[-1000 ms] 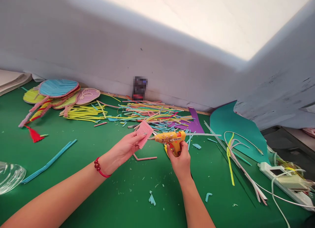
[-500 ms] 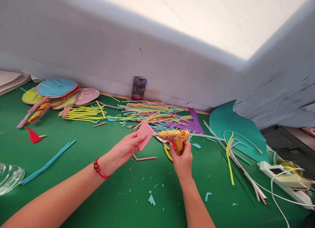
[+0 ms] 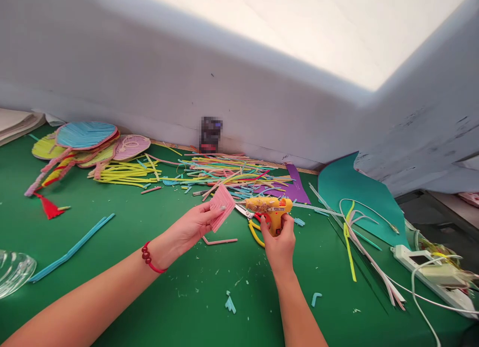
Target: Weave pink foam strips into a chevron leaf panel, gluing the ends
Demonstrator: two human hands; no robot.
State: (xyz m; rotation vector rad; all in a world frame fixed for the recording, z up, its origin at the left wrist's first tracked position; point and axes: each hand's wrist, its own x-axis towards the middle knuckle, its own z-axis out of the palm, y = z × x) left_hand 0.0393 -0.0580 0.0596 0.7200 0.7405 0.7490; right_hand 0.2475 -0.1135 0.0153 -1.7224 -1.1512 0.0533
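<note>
Glue gun (image 3: 266,206) easing toward three o'clock along the pink piece (image 3: 223,199)

The pink piece, flat and ridged, is staying raised at mid-view above the green table (image 3: 149,307), tilting a little. Taking it as the clock's centre, the gun is drawing off toward three o'clock; its nozzle (image 3: 241,203) is now sitting at the piece's right-hand corner, where a second ago it was lying lower on that edge. Whether the tip is touching, I cannot tell. Judging by this, the work is reaching the end of that edge.

The left hand (image 3: 194,224) is coming in from eight o'clock, its thumb and fingers pinching the piece's lower left side. The right hand (image 3: 279,242), at four o'clock, is wrapping the gun's handle with the forearm rising from five; whether the trigger is being squeezed is unclear.

With the gun shifting, the scissors (image 3: 248,214) at four o'clock are showing more. A bent pink strip (image 3: 221,241) is lying at six, the strip heap (image 3: 232,170) toward twelve, and the blue fan (image 3: 88,135) between nine and ten.
</note>
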